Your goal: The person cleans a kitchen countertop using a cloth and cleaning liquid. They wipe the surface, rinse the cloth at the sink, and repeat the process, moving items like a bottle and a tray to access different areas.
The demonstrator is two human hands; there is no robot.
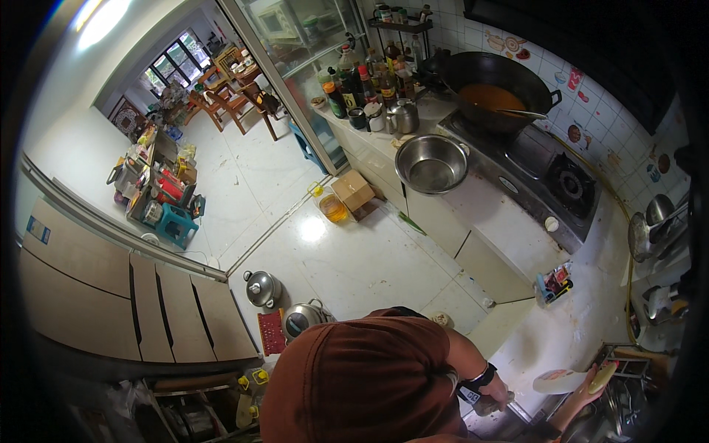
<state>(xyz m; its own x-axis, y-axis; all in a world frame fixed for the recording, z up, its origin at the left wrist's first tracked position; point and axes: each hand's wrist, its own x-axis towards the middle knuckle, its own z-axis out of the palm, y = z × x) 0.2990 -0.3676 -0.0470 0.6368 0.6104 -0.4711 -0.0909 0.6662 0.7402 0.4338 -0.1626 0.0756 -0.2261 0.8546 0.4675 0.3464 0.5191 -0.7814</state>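
My left hand [496,392], with a dark watch on its wrist, reaches down over the sink's front edge. Its fingers are closed around a small greyish thing that I cannot identify. Further right, my right hand [582,394] grips a pale yellow-green oval object [602,377], with a bit of pink at its edge. A white rounded dish or lid [556,381] with faint pink marks lies against the fingers of that hand; whether they hold it too is unclear. A brown garment fills the bottom middle of the view and hides part of the arms.
A metal rack [628,366] with metalware adjoins the right hand. On the counter [493,213] stand a steel basin [431,165], bottles and a gas stove [518,183] bearing a black wok [498,91] of orange-brown liquid. Lidded pots [262,289] and a cardboard box [353,189] are on the floor.
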